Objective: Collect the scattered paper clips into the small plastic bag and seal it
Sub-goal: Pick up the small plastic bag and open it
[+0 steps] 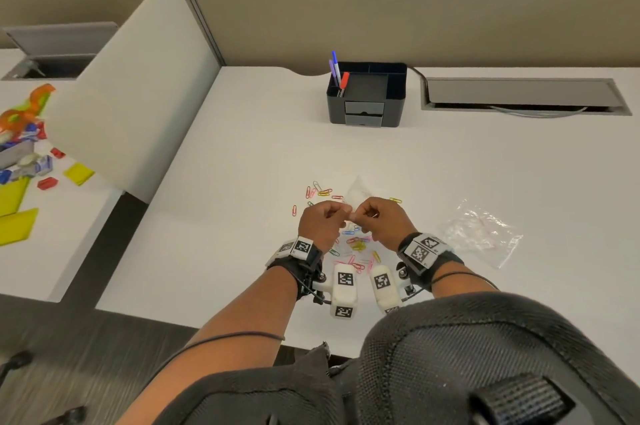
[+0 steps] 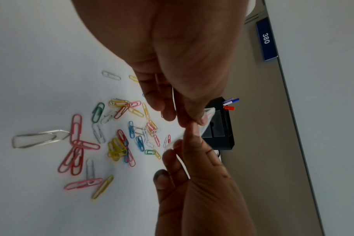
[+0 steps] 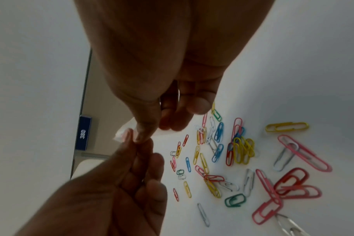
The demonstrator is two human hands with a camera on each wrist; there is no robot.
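Both hands are raised a little above the white desk [image 1: 242, 182] and meet at their fingertips. My left hand [image 1: 341, 213] and my right hand [image 1: 360, 215] each pinch the edge of a small clear plastic bag [image 1: 358, 191], which sticks out beyond the fingers. The left wrist view shows the bag [image 2: 207, 115] between thumb and finger; the right wrist view shows only a corner of the bag [image 3: 123, 134]. Several coloured paper clips [image 1: 356, 244] lie scattered on the desk under and around the hands, and they appear close up as paper clips [image 2: 119, 143] and paper clips [image 3: 238, 151].
A second crumpled clear bag [image 1: 481, 234] lies flat to the right. A black desk organiser [image 1: 367, 95] with pens stands at the back, beside a cable hatch [image 1: 519, 94]. A white partition [image 1: 131, 85] bounds the left, with toys [image 1: 24, 147] on the desk beyond.
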